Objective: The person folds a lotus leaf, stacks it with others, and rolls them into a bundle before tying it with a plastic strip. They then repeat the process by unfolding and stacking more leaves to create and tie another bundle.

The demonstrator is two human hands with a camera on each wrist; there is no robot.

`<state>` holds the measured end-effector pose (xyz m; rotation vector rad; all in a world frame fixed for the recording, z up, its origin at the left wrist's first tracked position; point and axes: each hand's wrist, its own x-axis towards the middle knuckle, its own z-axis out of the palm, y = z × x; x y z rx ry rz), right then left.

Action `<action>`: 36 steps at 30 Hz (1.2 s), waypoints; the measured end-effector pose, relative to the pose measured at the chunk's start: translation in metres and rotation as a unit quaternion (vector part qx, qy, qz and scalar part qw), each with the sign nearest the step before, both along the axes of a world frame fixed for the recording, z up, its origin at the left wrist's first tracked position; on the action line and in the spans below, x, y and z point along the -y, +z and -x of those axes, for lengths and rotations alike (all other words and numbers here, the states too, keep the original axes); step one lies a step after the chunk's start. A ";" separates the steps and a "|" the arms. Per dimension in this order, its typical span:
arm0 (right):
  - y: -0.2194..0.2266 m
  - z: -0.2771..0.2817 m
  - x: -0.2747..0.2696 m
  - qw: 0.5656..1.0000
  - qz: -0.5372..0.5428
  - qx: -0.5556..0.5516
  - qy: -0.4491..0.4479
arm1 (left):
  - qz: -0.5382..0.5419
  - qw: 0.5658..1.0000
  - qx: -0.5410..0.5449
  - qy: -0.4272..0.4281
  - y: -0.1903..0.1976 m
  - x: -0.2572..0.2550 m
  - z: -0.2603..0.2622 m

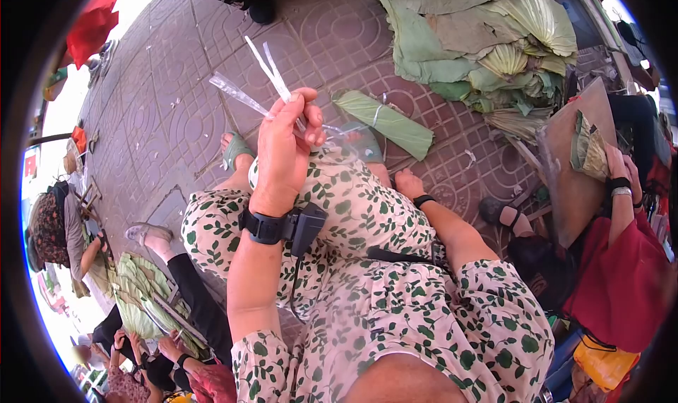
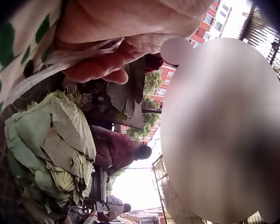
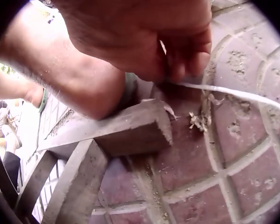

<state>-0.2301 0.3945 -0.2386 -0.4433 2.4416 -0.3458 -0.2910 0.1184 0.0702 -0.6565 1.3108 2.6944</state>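
Note:
My left hand (image 1: 282, 149) is raised over the knees and grips several thin plastic strips (image 1: 271, 70), whose white and clear ends stick up past the fingers. In the left wrist view, a translucent strip (image 2: 30, 86) trails from that hand across the leaf-print clothing. My right hand (image 1: 409, 184) reaches down beside the right leg. Seen from the right wrist, its curled fingers pinch a narrow white strip (image 3: 238, 92) close over the paving. A folded green leaf bundle (image 1: 402, 131), bound with a thin tie, lies on the ground ahead of the knees.
A big stack of large dried leaves (image 1: 487, 43) lies at the front right. Beside my right hand is a wooden stool frame (image 3: 130, 133). To the right, a person in a red top (image 1: 614, 276) handles a leaf packet (image 1: 588, 149) over a board (image 1: 565, 184). More leaves (image 1: 138, 297) lie at left.

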 end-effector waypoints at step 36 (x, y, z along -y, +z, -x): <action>0.324 0.138 0.108 0.818 0.547 0.087 -0.156 | 0.026 0.986 -0.015 -0.165 -0.003 -0.026 -0.003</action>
